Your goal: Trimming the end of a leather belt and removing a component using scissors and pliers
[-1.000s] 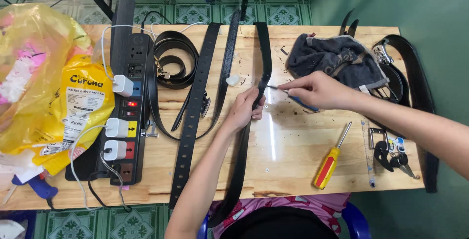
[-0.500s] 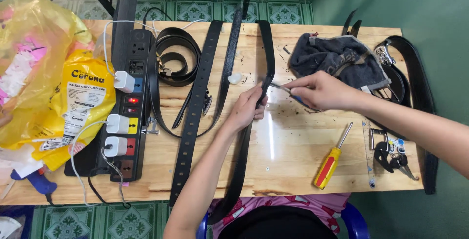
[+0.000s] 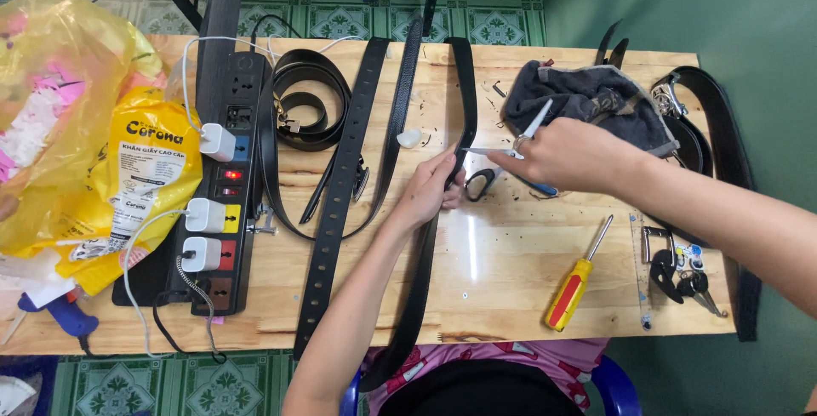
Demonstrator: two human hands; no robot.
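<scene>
The left hand (image 3: 430, 190) grasps a black belt (image 3: 464, 101) between thumb and fingers, pressing it against the wooden table (image 3: 502, 271). This belt runs lengthwise down the middle of the table, from the far edge to the near edge, where it hangs over toward the person's lap.

The right hand (image 3: 566, 154) is clenched around a pair of scissors (image 3: 521, 137). The blades are parted, and one tip points at the edge of the belt just beside the left fingers.

A dark cloth (image 3: 596, 101) lies just behind the right hand. A yellow and red screwdriver (image 3: 574, 284) lies near the table's front edge, to the right of the belt. A second, perforated belt (image 3: 345, 186) lies parallel to the left. A black power strip (image 3: 225, 169) with white chargers sits further left, beside a yellow plastic bag (image 3: 77, 127).
</scene>
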